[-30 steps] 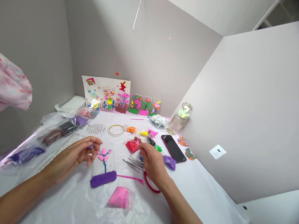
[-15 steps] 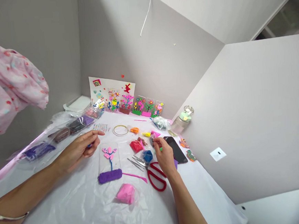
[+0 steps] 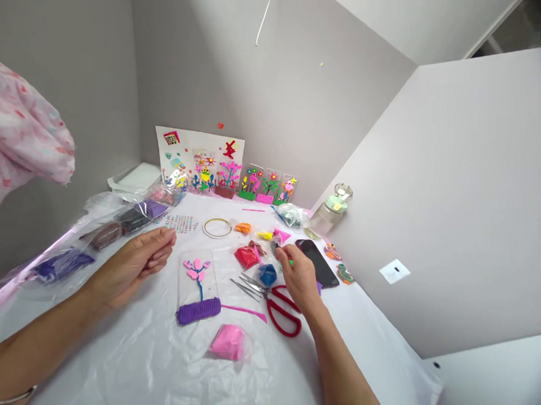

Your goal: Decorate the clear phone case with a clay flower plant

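Note:
My left hand [image 3: 141, 259] hovers left of the clear phone case, fingers curled and closed; whatever they hold is hidden. On the clear phone case [image 3: 209, 282] are a pink clay flower [image 3: 198, 270] with a blue stem and a ridged purple clay base [image 3: 198, 311]. My right hand [image 3: 298, 274] reaches in among wrapped clay lumps, its fingertips pinched at a small dark grey packet [image 3: 274, 246]. Close by are a blue clay packet [image 3: 267, 274], a red clay packet [image 3: 246, 256] and red-handled scissors [image 3: 284, 317].
Tweezers [image 3: 246, 289] and a thin pink tool [image 3: 244, 312] lie beside the case. A pink clay packet [image 3: 230, 342] is nearer me. Right of my right hand rest a black phone [image 3: 320, 264] and a bottle [image 3: 323, 220]. Clay-decorated cases [image 3: 269, 187] lean on the wall.
My left hand's fingers have closed together; a small blue bit seen at them earlier is now hidden. My right hand stays at the grey packet. The view has shifted slightly.

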A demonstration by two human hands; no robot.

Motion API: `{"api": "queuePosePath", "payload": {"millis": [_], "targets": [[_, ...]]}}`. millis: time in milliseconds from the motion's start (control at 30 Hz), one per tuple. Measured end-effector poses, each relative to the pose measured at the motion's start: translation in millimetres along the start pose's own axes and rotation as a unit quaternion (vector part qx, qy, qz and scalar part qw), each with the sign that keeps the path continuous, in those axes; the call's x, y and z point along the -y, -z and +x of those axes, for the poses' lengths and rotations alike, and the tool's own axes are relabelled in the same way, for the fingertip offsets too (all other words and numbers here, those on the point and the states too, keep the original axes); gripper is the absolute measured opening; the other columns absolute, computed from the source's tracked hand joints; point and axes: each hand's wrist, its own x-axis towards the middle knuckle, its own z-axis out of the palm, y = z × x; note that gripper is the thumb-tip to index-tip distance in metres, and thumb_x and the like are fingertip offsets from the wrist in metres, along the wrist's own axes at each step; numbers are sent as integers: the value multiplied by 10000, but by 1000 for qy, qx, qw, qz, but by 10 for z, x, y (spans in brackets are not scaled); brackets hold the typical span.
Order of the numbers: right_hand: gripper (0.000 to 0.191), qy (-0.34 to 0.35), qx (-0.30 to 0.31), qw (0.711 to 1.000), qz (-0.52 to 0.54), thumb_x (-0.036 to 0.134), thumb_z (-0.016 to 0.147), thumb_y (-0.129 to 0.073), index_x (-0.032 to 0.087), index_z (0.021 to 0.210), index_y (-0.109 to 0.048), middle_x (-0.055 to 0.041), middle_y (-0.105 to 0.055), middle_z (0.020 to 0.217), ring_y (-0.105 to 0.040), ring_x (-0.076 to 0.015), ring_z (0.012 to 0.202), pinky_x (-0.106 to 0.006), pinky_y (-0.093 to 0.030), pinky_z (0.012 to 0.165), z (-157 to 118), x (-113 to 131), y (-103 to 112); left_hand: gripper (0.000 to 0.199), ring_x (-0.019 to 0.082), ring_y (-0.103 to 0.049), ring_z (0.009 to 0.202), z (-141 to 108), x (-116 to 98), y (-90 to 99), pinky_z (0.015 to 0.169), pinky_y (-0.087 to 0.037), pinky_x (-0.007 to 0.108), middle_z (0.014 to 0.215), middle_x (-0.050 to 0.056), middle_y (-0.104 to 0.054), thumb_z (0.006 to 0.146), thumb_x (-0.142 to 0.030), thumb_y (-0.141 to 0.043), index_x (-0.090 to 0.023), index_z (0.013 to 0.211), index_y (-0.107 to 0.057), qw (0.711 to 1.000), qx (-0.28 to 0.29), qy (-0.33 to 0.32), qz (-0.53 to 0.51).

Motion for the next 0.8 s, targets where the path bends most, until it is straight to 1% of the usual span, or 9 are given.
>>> {"api": "queuePosePath", "payload": {"millis": [67, 133, 167, 267, 400, 467, 567, 700, 800], "targets": [[354, 10, 30, 999, -20, 450, 1104, -433, 208, 1019, -677, -98, -747, 1007, -681, -259, 916, -381, -497, 849, -29, 22, 28, 318, 79, -322, 609, -3, -18, -5, 489, -318, 154, 744, -47, -491, 884, -476, -829, -183, 904, -705, 1000, -2, -6, -19], [261, 27, 68, 996, -42, 404, 1070, -562, 200, 1173, -688, -119, -750, 1147, -694, -281, 1027, -396, -511, 897, -68, 46, 25, 316, 76, -402, 665, 0, -11, -15, 535, -378, 144, 852, -15, -585, 881, -468, -831, -173, 972, -766, 1000, 5, 2, -28], [279, 35, 89, 994, -54, 364, 1029, -646, 200, 1252, -681, -129, -746, 1201, -693, -299, 1084, -408, -517, 919, -86, 53, 12, 321, 79, -425, 676, 4, 1, -21, 539, -391, 150, 873, 0, -611, 880, -472, -830, -165, 964, -785, 999, 11, 10, -30], [528, 52, 138, 985, -88, 228, 912, -791, 194, 1415, -636, -150, -747, 1254, -672, -350, 1196, -454, -520, 989, -123, 44, -54, 297, 91, -453, 659, 21, 43, -25, 507, -388, 172, 852, 25, -640, 858, -446, -847, -154, 893, -806, 999, 26, 32, -30], [625, 60, 168, 978, -110, 171, 931, -748, 186, 1527, -561, -159, -737, 1316, -652, -354, 1259, -477, -492, 1070, -129, 13, -137, 264, 98, -513, 712, 30, 52, 4, 565, -459, 163, 920, 39, -673, 869, -425, -832, -175, 951, -815, 998, 9, 38, -56], [622, 57, 175, 976, -115, 169, 935, -733, 185, 1532, -560, -164, -739, 1312, -656, -362, 1250, -477, -502, 1049, -123, 12, -152, 257, 111, -561, 789, 24, 38, 18, 636, -508, 167, 987, 53, -701, 898, -416, -798, -177, 990, -818, 997, 3, 40, -69], [594, 57, 176, 976, -116, 178, 926, -739, 179, 1503, -595, -176, -742, 1278, -667, -380, 1218, -489, -518, 1011, -114, 25, -132, 220, 156, -644, 1007, 1, 14, 18, 755, -557, 176, 1132, 80, -744, 859, -282, -792, -164, 1042, -824, 996, 16, 45, -69], [585, 76, 152, 980, -99, 215, 915, -763, 192, 1482, -618, -178, -738, 1246, -668, -401, 1185, -537, -524, 996, -124, 59, -59, 338, 216, -616, 1344, -34, -12, -19, 982, -564, 179, 1302, 65, -758, 778, -140, -819, -203, 1110, -818, 997, 35, 30, -68], [490, 98, 106, 987, -65, 242, 966, -714, 204, 1447, -630, -169, -731, 1269, -662, -385, 1203, -556, -510, 1037, -149, 107, -29, 234, 194, -664, 1313, -48, -17, -53, 1035, -575, 189, 1317, 56, -773, 868, -209, -817, -219, 1102, -806, 996, 35, 21, -80]]}}
